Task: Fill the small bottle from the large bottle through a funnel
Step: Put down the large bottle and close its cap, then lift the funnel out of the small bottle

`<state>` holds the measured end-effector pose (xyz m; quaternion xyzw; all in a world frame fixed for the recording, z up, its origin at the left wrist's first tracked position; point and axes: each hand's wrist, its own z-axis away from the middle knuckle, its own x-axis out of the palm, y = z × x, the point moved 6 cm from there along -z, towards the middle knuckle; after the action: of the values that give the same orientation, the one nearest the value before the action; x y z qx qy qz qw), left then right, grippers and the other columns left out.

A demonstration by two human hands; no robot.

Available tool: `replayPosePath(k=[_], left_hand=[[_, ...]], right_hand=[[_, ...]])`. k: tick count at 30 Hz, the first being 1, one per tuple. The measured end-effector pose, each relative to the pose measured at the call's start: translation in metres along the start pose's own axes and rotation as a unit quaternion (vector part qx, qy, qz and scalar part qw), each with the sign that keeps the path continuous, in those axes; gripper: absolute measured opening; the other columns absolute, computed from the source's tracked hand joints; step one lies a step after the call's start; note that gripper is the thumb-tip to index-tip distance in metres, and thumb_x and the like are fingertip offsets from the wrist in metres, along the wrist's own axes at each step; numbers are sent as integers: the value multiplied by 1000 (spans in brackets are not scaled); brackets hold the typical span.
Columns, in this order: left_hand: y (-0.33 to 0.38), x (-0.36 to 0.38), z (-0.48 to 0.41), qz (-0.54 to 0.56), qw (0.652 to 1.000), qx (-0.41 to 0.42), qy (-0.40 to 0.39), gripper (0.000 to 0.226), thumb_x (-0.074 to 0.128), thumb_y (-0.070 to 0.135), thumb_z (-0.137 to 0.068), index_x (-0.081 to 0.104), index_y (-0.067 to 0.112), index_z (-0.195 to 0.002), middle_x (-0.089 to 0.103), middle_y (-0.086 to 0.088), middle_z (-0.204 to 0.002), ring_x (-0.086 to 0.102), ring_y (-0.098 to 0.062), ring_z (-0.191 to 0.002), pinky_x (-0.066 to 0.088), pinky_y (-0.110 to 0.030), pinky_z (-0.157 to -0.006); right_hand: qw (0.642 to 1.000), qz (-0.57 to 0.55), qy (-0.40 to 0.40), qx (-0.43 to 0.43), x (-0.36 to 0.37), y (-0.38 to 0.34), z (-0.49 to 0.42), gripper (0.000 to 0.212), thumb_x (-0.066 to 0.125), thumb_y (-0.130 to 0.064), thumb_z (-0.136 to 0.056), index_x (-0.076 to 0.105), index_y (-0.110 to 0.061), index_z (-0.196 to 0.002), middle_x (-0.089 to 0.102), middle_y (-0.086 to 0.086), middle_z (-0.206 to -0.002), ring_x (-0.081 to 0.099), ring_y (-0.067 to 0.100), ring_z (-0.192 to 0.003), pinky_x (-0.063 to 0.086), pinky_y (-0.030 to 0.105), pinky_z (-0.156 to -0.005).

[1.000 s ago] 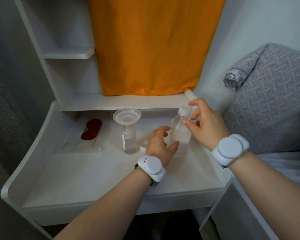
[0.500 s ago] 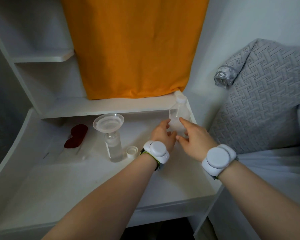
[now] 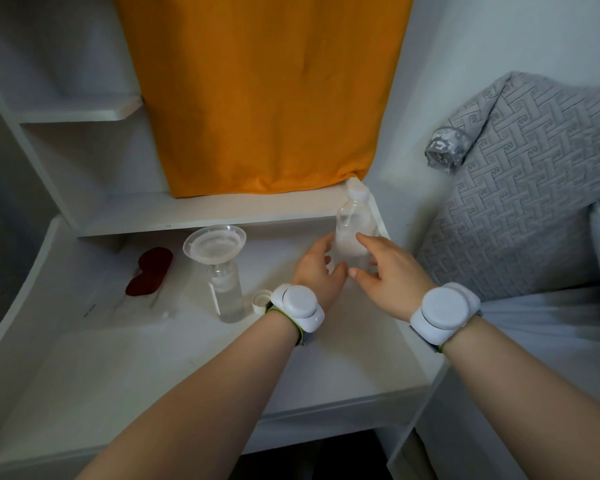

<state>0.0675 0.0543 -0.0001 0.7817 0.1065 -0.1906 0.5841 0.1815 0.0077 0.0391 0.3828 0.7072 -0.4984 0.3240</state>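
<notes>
Funnel (image 3: pixel 214 243) in small bottle (image 3: pixel 226 295)

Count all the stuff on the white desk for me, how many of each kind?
Bottles: 2, the large bottle and the small bottle
Funnels: 1, the funnel on the small bottle
Loose caps: 1, the cap
Red things: 1, the red object
Total: 5

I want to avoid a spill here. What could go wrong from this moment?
1. The large bottle stands near the right edge of the desk; a nudge from the left hand or right hand might tip it off.
2. The wide funnel makes the small bottle top-heavy, so a bump while pouring could topple it.
</notes>
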Motion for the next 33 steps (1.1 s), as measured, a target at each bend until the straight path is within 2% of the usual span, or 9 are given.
replayPosePath(k=[3,10,14,16,18,22,24,29,33], left_hand=[[9,-23,28,-8,998,55,39,48,55,17,-89,43,19,-135,53,-1,-130,50,-4,-102,41,-19,-84],[14,-91,94,-40,981,149,114,28,60,19,-85,60,19,-113,64,4,-99,57,-3,-85,46,-16,-79],[-4,-132,110,-55,972,125,190,6,64,22,-82,62,21,-88,63,9,-79,57,-4,-75,47,-19,-71],[-18,-153,111,-61,966,88,236,12,68,22,-81,56,20,-81,57,9,-76,53,-7,-71,47,-24,-68],[-32,-169,106,-54,963,50,260,22,71,24,-78,51,20,-87,54,7,-83,52,-7,-75,47,-25,-70],[-59,-169,83,-14,983,-17,182,63,77,32,-72,43,20,-124,53,3,-114,53,-13,-103,44,-26,-89],[-69,-163,73,-4,990,-26,135,76,77,35,-71,36,21,-133,53,1,-121,51,-12,-112,40,-25,-93],[-84,-152,56,9,998,-37,58,76,78,42,-66,41,25,-129,61,-1,-115,57,-16,-110,49,-35,-93],[-89,-149,52,-2,999,-35,39,62,77,46,-65,49,31,-119,63,2,-108,61,-13,-101,49,-27,-86]], right_hand=[[998,-31,46,-27,-8,-13,5,47,52,-26,-91,43,-18,-136,51,6,-134,55,25,-112,45,37,-93],[987,-100,81,-91,1,-69,7,38,56,-29,-89,55,-16,-125,63,3,-115,57,15,-106,45,31,-92],[984,-116,84,-110,15,-92,3,40,61,-29,-86,56,-16,-123,64,5,-112,56,13,-101,42,26,-86],[982,-125,78,-119,22,-105,0,45,63,-30,-84,53,-17,-126,63,4,-115,51,7,-97,38,22,-83],[979,-143,75,-125,28,-119,-4,53,66,-32,-81,49,-19,-130,59,4,-118,49,6,-98,39,23,-84],[979,-159,55,-115,36,-139,-15,75,71,-42,-74,36,-26,-138,49,2,-133,51,15,-113,46,35,-92],[982,-155,29,-108,40,-146,-21,86,73,-46,-71,28,-30,-142,43,1,-141,47,19,-122,44,38,-97],[986,-135,-12,-96,46,-153,-33,99,75,-53,-64,19,-35,-143,37,1,-147,41,21,-130,35,28,-96],[989,-113,-30,-92,48,-159,-39,100,75,-53,-64,18,-34,-144,41,5,-144,44,22,-128,33,26,-92]])
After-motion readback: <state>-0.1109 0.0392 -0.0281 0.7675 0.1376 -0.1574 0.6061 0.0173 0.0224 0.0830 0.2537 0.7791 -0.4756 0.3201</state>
